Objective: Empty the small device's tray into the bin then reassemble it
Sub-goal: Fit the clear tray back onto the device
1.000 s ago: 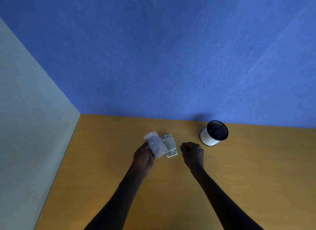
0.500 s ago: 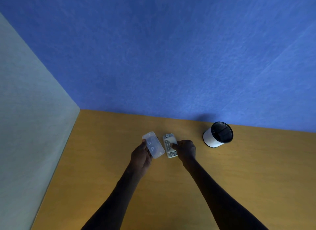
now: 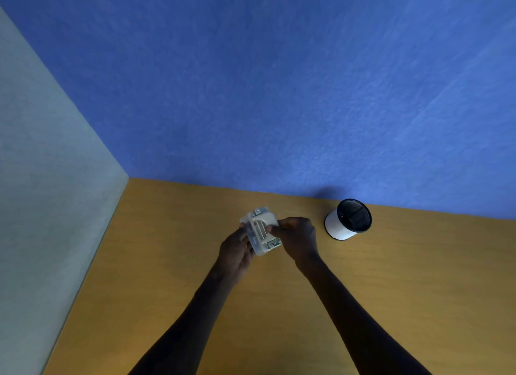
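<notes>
Both hands meet over the wooden table (image 3: 391, 277), holding the small device (image 3: 264, 226) between them. The left hand (image 3: 236, 253) curls around the clear plastic tray (image 3: 252, 239), fingers closed along its left edge, so the tray lies against the underside of the device. The right hand (image 3: 298, 239) grips the device from the right, thumb and fingers pinched on its pale body near the middle (its metal brackets show at the far end and at the near end). Device and tray are touching, tilted with the far end leaning left; whether the tray is fully seated cannot be told. The bin (image 3: 347, 219), a white cylinder with a dark mesh inside, stands on the table to the right of the right hand, apart from it, close to the blue wall (image 3: 279, 95) beyond both hands.
</notes>
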A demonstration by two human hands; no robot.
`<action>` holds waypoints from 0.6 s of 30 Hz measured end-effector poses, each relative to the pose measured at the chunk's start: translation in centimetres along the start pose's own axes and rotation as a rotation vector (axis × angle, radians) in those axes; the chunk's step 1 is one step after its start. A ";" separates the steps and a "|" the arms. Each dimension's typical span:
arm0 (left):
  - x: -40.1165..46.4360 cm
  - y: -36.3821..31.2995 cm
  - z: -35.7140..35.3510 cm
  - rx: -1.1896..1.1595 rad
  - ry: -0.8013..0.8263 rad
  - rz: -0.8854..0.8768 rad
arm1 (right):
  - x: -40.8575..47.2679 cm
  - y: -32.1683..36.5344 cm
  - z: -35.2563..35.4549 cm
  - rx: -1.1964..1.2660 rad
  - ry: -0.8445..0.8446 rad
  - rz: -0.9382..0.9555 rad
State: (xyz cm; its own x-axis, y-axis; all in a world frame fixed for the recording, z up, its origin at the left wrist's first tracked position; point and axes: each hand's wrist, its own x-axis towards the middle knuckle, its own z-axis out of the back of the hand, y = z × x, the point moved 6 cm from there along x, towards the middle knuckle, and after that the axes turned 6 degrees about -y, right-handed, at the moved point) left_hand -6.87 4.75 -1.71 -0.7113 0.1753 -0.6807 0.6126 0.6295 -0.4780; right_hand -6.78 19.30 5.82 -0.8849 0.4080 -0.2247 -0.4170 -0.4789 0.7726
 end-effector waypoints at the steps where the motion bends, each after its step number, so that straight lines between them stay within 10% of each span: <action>1: -0.2 0.1 -0.2 -0.005 0.006 0.005 | -0.2 0.3 0.0 -0.003 0.002 0.014; 18: -2.0 0.1 -2.0 -0.048 0.081 0.026 | -1.5 1.2 1.4 0.010 -0.052 0.112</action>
State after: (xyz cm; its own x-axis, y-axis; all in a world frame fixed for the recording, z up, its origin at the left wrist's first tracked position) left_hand -6.10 5.98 0.69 -0.7218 0.2518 -0.6447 0.6158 0.6589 -0.4320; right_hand -5.70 19.16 7.91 -0.9138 0.3923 -0.1056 -0.3137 -0.5162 0.7969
